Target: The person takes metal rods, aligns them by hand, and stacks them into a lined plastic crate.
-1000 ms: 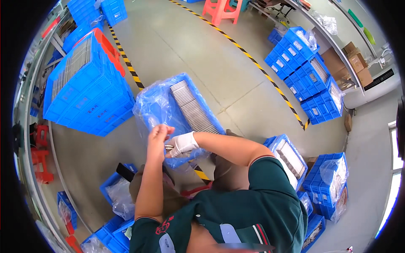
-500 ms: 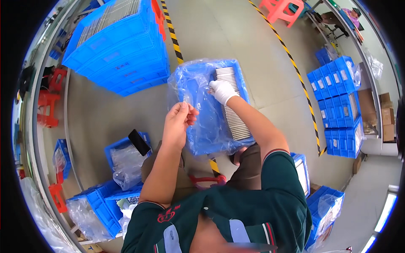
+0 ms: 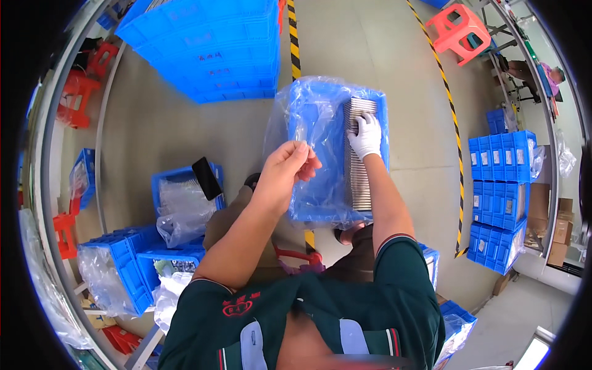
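A blue plastic crate [image 3: 383, 105] stands before me, lined with a clear plastic bag [image 3: 308, 203]. Along its right side runs a long row of thin silvery metal parts [image 3: 361, 179], stacked on edge. My right hand [image 3: 366, 137], in a white glove, reaches onto the far part of this row, with thumb and fingers bent around several of the parts. My bare left hand [image 3: 292, 165] is above the crate's left half, thumb and fingertips pinched together on what looks like a fold of the clear bag.
Tall stacked blue crates [image 3: 209, 55] stand at the far left. More blue crates [image 3: 502, 197] are piled at the right. A black phone [image 3: 206, 177] lies on a bag-covered crate [image 3: 185, 203] by my left knee. Striped floor tape [image 3: 453, 117] and a red stool [image 3: 459, 34] are farther off.
My right hand has moved from the row's left edge onto its top. The left hand keeps its pinch over the crate. The whole view has shifted as my head turned.
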A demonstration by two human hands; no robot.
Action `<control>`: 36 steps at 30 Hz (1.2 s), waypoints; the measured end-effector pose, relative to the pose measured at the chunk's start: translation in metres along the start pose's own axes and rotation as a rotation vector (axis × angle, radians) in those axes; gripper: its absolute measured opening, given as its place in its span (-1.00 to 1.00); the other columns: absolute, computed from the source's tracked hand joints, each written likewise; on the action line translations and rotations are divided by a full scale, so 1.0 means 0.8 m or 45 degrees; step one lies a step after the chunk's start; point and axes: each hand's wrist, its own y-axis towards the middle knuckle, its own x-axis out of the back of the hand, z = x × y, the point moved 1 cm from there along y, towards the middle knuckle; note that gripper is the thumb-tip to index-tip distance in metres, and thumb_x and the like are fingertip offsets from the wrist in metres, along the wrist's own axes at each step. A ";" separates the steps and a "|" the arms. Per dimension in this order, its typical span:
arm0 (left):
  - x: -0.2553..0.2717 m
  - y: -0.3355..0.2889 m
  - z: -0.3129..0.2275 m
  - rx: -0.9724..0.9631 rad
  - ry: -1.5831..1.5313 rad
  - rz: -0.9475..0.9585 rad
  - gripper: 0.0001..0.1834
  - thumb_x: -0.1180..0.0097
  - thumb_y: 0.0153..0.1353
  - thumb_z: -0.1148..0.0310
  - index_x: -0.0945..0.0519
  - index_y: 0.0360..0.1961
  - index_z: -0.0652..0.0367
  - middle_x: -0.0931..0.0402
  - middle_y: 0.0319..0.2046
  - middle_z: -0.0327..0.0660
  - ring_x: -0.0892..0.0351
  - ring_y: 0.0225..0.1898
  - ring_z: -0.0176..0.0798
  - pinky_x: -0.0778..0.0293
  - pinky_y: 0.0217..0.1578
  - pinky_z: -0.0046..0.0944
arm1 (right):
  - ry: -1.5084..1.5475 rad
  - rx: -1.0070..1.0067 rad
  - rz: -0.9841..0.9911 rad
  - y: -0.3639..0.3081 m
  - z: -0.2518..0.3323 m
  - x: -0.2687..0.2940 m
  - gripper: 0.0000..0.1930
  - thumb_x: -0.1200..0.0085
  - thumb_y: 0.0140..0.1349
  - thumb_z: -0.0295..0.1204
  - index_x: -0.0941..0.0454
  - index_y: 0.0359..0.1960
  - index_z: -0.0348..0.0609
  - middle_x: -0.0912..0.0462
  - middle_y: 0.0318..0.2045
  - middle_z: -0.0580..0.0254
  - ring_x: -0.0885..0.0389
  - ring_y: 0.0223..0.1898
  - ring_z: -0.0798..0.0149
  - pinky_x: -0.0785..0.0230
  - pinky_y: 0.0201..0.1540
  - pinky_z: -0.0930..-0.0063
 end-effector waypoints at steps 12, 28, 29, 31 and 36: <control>0.007 -0.001 -0.005 -0.015 -0.114 0.020 -0.77 0.16 0.25 0.20 -0.42 -0.41 0.12 -0.46 -0.46 -0.25 -0.36 -0.46 -0.41 -0.28 -0.37 -0.42 | -0.209 0.108 0.132 -0.010 0.000 0.009 -0.65 -0.05 -0.05 -0.41 -0.44 -0.16 -0.24 -0.31 0.03 -0.07 -0.21 0.10 -0.04 -0.10 0.14 0.21; 0.004 -0.003 -0.008 -0.019 -0.148 0.070 -0.75 0.13 0.24 0.19 -0.45 -0.42 0.14 -0.46 -0.48 -0.26 -0.37 -0.46 -0.44 -0.31 -0.37 -0.43 | -0.471 0.213 0.206 0.013 -0.012 0.037 -0.88 0.13 0.03 -0.45 -0.49 -0.46 -0.02 -0.52 -0.47 0.21 -0.51 -0.39 0.16 -0.39 -0.38 0.30; 0.004 -0.003 -0.008 -0.025 -0.138 0.069 -0.75 0.12 0.24 0.19 -0.45 -0.42 0.14 -0.46 -0.48 -0.26 -0.37 -0.46 -0.44 -0.30 -0.37 -0.43 | -0.504 0.223 0.245 0.011 -0.010 0.037 -0.88 0.13 0.01 -0.46 -0.49 -0.46 -0.01 -0.52 -0.48 0.21 -0.51 -0.39 0.16 -0.40 -0.39 0.30; 0.005 -0.002 -0.008 -0.030 -0.131 0.071 -0.75 0.12 0.24 0.19 -0.45 -0.42 0.14 -0.46 -0.48 -0.26 -0.37 -0.46 -0.44 -0.30 -0.37 -0.43 | -0.542 0.232 0.286 0.005 -0.005 0.040 -0.88 0.12 0.00 -0.47 -0.49 -0.46 -0.01 -0.51 -0.48 0.21 -0.51 -0.39 0.16 -0.40 -0.40 0.30; 0.007 -0.002 -0.009 -0.030 -0.135 0.073 -0.75 0.12 0.24 0.19 -0.45 -0.42 0.14 -0.46 -0.48 -0.26 -0.36 -0.46 -0.44 -0.30 -0.36 -0.44 | -0.569 0.241 0.347 -0.009 0.002 0.045 -0.91 0.10 -0.04 -0.49 -0.48 -0.54 -0.03 -0.51 -0.49 0.20 -0.51 -0.40 0.14 -0.41 -0.40 0.32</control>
